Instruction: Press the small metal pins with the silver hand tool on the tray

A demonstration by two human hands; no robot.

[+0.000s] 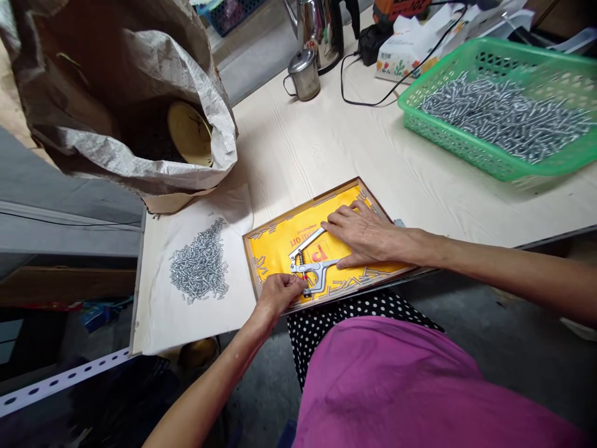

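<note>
A shallow tray with a yellow lining (pixel 280 249) lies at the table's front edge, small metal pieces scattered along its sides. On it rests a grey hand press tool (pixel 319 269) with two long handles spread apart. My right hand (pixel 361 235) lies over the ends of the handles, palm down, fingers spread and loosely bent. At the tool's jaw, my left hand (pixel 281 292) has thumb and fingertips pinched together; whatever they hold is too small to make out. Left of the tray, a pile of small metal pieces (pixel 199 264) sits on a white cloth (pixel 158 311).
A large open sack (pixel 153 168) with a yellow bowl (pixel 189 134) inside stands back left. A green basket (pixel 471 146) of metal pieces is at the right. Behind are a metal cup (pixel 303 78), a kettle (pixel 317 31), a tissue pack (pixel 403 53) and a black cable (pixel 368 102).
</note>
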